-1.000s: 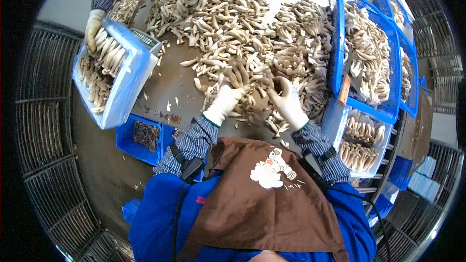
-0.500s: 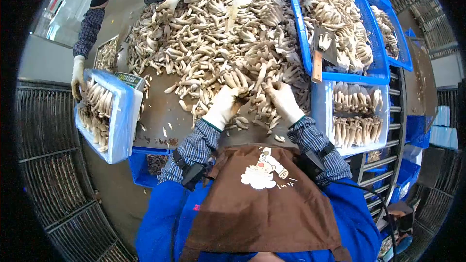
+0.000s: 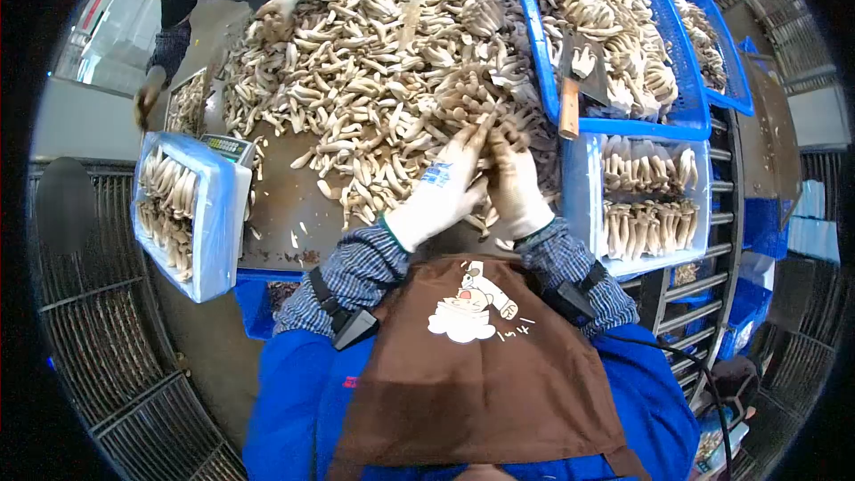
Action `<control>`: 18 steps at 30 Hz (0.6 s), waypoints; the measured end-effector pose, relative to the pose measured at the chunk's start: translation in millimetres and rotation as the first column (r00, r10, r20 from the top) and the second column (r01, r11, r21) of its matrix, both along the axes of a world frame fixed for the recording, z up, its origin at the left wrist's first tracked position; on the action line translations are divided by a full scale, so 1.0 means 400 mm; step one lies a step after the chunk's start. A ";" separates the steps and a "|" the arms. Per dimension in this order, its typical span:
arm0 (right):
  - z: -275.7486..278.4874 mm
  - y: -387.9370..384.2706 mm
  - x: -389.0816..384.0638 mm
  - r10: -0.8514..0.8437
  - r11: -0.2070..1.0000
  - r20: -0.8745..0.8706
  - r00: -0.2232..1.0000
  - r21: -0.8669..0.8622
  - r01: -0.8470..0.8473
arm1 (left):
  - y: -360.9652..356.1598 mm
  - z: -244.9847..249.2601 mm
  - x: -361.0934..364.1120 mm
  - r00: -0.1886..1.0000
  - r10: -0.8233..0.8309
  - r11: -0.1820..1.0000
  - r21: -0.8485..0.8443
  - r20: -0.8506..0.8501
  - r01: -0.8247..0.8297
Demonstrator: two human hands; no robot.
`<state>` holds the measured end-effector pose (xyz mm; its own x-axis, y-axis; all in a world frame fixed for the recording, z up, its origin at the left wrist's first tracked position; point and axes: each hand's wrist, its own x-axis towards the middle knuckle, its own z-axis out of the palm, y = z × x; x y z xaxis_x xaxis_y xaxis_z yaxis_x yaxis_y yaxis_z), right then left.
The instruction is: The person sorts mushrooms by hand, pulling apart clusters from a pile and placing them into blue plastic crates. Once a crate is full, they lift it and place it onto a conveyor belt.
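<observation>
My left hand [image 3: 443, 187], in a white glove with a blue print, reaches into the near side of a large heap of mushrooms [image 3: 356, 80]. Its fingers are stretched out and close together, the thumb apart. Beside it my right hand [image 3: 517, 183], also gloved, has curled fingers with dirty, slightly blurred tips. Whatever lies in them is hidden. The fingertips of both hands come close together over darker-capped mushrooms [image 3: 468, 93]. Loose mushrooms [image 3: 378, 187] lie left of my hands on the metal table [image 3: 289, 187].
On the right, a blue basket [image 3: 525, 36] of mushrooms bears a wooden-handled cleaver [image 3: 570, 107]. Below it stands a lined white box [image 3: 583, 205] with mushrooms in rows. At left, another such box [image 3: 218, 214] tilts on a scale [image 3: 230, 147]. A co-worker's gloved hand [image 3: 283, 4] touches the heap.
My hands have moved together and slightly farther into the heap; my left hand has turned its back upward and straightened its fingers. The co-worker's hand has left the tilted box.
</observation>
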<state>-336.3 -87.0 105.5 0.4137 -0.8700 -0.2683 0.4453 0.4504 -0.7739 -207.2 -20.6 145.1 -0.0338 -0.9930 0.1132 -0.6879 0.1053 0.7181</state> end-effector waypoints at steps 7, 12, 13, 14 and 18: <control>-0.043 -0.012 -0.128 -0.109 0.968 0.571 0.814 0.249 -0.045 | 0.001 0.043 -0.020 0.994 0.107 0.917 -0.383 -0.037 -0.113; 0.055 0.052 -0.105 -0.157 0.981 0.295 0.943 0.157 0.114 | -0.016 0.047 -0.085 0.952 -0.025 0.941 -0.314 0.306 0.126; 0.092 0.060 -0.081 -0.323 0.939 0.283 0.903 0.212 0.269 | -0.022 0.049 -0.090 0.950 -0.040 0.935 -0.324 0.310 0.145; 0.104 0.060 -0.084 -0.347 0.928 0.289 0.892 0.243 0.282 | -0.037 0.064 -0.100 0.944 -0.054 0.900 -0.393 0.327 0.188; 0.047 0.038 -0.122 -0.410 0.909 0.334 0.849 0.229 0.349 | -0.054 0.048 -0.111 0.990 -0.058 0.880 -0.461 0.127 0.111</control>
